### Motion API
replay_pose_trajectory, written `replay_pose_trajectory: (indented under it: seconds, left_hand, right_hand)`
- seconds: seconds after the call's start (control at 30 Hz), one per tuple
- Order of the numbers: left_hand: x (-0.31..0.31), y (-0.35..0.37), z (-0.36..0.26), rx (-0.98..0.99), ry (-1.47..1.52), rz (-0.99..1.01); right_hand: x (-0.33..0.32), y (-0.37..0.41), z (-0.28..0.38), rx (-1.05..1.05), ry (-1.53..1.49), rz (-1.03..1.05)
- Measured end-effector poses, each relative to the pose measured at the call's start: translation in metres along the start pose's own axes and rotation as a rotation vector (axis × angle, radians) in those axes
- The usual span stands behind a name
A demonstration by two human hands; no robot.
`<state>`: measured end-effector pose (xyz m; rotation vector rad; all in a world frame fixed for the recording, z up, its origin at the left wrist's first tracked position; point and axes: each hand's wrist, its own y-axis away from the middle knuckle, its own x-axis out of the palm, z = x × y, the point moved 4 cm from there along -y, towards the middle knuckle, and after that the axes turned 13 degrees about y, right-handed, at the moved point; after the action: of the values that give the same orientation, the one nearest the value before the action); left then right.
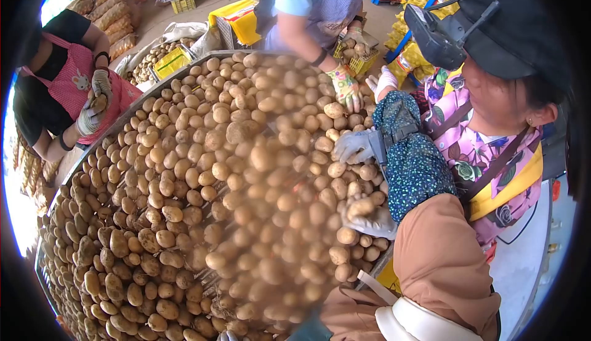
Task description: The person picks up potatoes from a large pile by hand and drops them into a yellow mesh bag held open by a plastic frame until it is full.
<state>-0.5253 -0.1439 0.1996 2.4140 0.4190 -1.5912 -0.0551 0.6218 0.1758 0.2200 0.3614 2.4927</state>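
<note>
My right hand (377,223), in a pale grey work glove below a brown sleeve, reaches in at the right side of a large heap of potatoes (178,175). Its fingers are closed round a light brown potato (361,207), and more potatoes lie against the glove. Of my left hand (227,336) only a bit of glove shows at the bottom edge, among potatoes; its fingers are mostly hidden. The potatoes cover a wide table with a raised metal rim (132,114). A hazy blur lies over the middle of the heap.
A co-worker's grey-gloved hand (354,147) is just beyond mine. Another's patterned glove (346,88) touches potatoes at the far rim, beside a yellow crate (363,64). At left a person holds a potato (97,103). Filled sacks (114,12) stand behind.
</note>
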Motion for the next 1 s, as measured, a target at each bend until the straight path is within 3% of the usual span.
replay_pose_trajectory:
  seconds: [0.23, 0.3, 0.37, 0.4, 0.43, 0.47, 0.53, 0.57, 0.67, 0.7, 0.77, 0.8, 0.9, 0.97, 1.0]
  left_hand:
    - [0.005, -0.005, 0.008, 0.078, 0.025, -0.061]
    - [0.008, -0.013, -0.003, 0.116, 0.049, -0.117]
    - [-0.008, -0.011, -0.01, -0.098, 0.177, 0.095]
    - [-0.009, -0.009, -0.008, -0.106, 0.143, 0.103]
    - [-0.012, -0.005, -0.005, -0.1, 0.185, 0.067]
    - [-0.017, -0.003, -0.007, -0.074, 0.225, 0.021]
    - [-0.027, 0.002, -0.007, -0.034, 0.234, -0.072]
    - [-0.036, 0.003, 0.004, 0.008, 0.255, -0.119]
    - [-0.078, 0.019, 0.037, -0.102, 0.212, -0.281]
    - [-0.085, 0.025, 0.051, -0.086, 0.227, -0.38]
    - [-0.102, 0.028, 0.079, -0.034, 0.193, -0.621]
    - [-0.108, 0.029, 0.094, -0.067, 0.179, -0.631]
    - [-0.12, -0.006, 0.129, -0.234, 0.118, -0.527]
    - [-0.113, -0.034, 0.151, -0.341, 0.062, -0.37]
    - [-0.112, -0.048, 0.155, -0.366, 0.064, -0.297]
  right_hand:
    - [-0.077, -0.035, -0.008, 0.042, -0.332, 0.096]
    - [-0.094, -0.113, -0.023, 0.209, -1.145, 0.633]
    - [-0.052, -0.027, -0.007, -0.113, -0.139, 0.467]
    - [-0.031, 0.07, 0.004, 0.023, -0.222, 0.239]
    - [-0.008, 0.133, 0.004, 0.048, -0.218, 0.258]
    - [0.01, 0.18, -0.002, 0.055, -0.082, 0.441]
    - [0.035, 0.265, -0.042, 0.092, -0.11, 1.101]
    - [0.04, 0.401, -0.043, 0.059, 0.104, 0.837]
    - [0.035, 0.592, -0.123, -0.575, 0.524, 1.517]
    - [0.032, 0.644, -0.13, -0.942, 0.609, 1.552]
    - [0.037, 0.696, -0.162, -1.024, 0.598, 1.711]
    - [0.04, 0.722, -0.179, -1.06, 0.588, 1.792]
    - [0.071, 0.774, -0.225, -1.267, 0.665, 1.764]
    - [0.086, 0.81, -0.236, -1.416, 0.903, 1.5]
    - [0.095, 0.824, -0.247, -1.437, 1.028, 1.48]
